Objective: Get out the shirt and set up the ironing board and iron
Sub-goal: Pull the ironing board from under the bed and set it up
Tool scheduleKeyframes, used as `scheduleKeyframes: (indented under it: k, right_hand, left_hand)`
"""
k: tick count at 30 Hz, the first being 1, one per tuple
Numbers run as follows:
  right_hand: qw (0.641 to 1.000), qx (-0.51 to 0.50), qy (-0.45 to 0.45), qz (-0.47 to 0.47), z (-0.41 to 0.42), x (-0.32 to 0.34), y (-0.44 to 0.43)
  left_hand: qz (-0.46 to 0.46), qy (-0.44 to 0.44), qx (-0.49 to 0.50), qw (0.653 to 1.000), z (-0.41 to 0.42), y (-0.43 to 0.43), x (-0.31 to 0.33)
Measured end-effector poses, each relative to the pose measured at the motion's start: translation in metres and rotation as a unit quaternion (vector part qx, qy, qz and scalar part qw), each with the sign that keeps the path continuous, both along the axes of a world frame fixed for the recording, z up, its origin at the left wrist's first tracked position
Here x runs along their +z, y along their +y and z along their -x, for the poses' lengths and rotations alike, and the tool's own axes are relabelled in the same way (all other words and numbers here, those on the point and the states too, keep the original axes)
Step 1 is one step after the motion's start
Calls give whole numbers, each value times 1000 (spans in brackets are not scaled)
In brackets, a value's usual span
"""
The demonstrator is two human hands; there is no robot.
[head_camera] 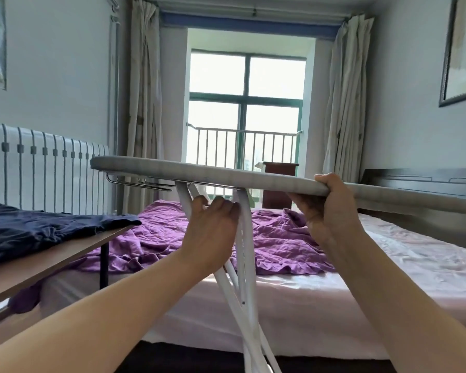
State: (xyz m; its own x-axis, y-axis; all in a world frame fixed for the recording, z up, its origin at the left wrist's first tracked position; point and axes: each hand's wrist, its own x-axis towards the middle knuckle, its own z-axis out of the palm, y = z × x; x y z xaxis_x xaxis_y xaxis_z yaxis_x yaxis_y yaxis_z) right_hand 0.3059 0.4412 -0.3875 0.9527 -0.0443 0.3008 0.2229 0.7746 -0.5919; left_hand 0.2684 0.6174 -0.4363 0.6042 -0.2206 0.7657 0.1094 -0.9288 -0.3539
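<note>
R fingers point(324, 179) clamp ironing board point(189, 169); L grip legs point(246, 238).

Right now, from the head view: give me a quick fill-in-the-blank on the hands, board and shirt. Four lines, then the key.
1. The right hand grips the near ____ of the ironing board.
2. The left hand holds the board's white ____ under the top.
3. The dark blue shirt lies on the ____ at left.
4. The crumpled blanket on the bed is ____.

Missing words: edge; legs; table; purple
</note>
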Motion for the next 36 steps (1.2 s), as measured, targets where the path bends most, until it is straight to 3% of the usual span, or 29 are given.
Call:
scheduleKeyframes:
  k: [4,8,11,13,22,36]
  right_hand:
    - [1000,-19,-8,4,-1,7,1]
    - [999,-40,-2,35,-4,0,10]
    - [999,-28,-4,40,-8,-4,12]
    - [998,-24,0,49,-10,-7,14]
    - [998,2,30,54,-20,-39,34]
    - [998,-18,48,32,-16,-73,48]
  left_hand:
    - [-96,65,-75,990,-1,-21,15]
    - [-190,-77,-162,965,-9,-42,11]
    - [-179,-237,-136,945,-6,-20,12]
    - [-160,-267,-88,946,-6,-7,22]
    - [-119,-134,-53,982,-8,2,17]
    - [-107,-144,-101,979,-24,18,-23]
